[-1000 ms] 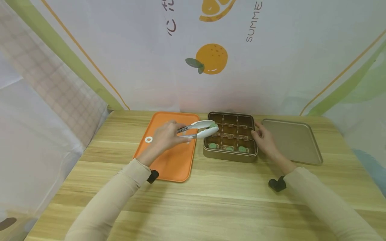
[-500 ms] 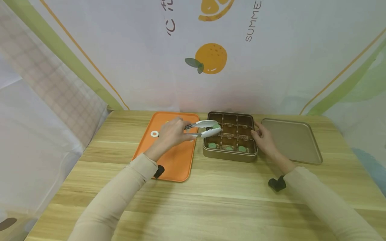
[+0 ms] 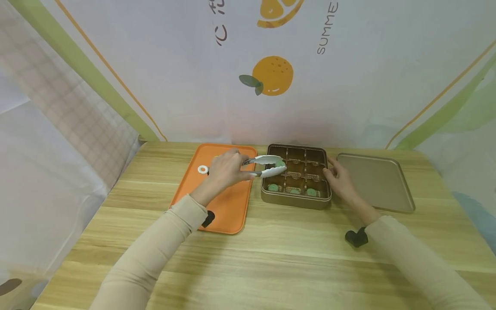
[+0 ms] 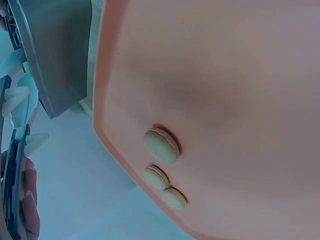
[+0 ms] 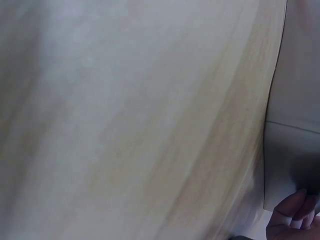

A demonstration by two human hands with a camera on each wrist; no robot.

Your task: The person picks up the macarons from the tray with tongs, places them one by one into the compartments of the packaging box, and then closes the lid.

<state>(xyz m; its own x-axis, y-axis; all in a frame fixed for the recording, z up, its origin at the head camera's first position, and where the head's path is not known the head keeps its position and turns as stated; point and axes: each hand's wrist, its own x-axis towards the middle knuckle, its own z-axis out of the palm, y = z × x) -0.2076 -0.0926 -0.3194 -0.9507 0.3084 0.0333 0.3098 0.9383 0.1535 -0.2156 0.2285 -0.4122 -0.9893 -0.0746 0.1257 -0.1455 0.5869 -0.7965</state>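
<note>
My left hand [image 3: 224,171] grips metal tongs [image 3: 252,162] with white scalloped tips and a white end ring. Between the tips is a green macaron [image 3: 280,163], above the left side of a bronze-coloured box [image 3: 295,199] with a divided brown insert. Several compartments show, and green macarons [image 3: 273,187] sit in the front row. On the box's right rim my right hand [image 3: 341,183] holds, its thumb over the edge; the right wrist view shows its fingers [image 5: 287,212] at the box wall. In the left wrist view, three pale macarons [image 4: 162,146] lie near a corner of the orange tray [image 3: 228,219].
A flat bronze-coloured lid [image 3: 376,181] lies right of the box, near the right forearm. The orange tray lies left of the box, under the left hand. Behind them hangs a printed white cloth [image 3: 186,86]. All stand on a wooden table [image 3: 271,258].
My left hand has moved a little to the right and away from me, carrying the tongs and green macaron farther over the box. The right hand stays at the rim.
</note>
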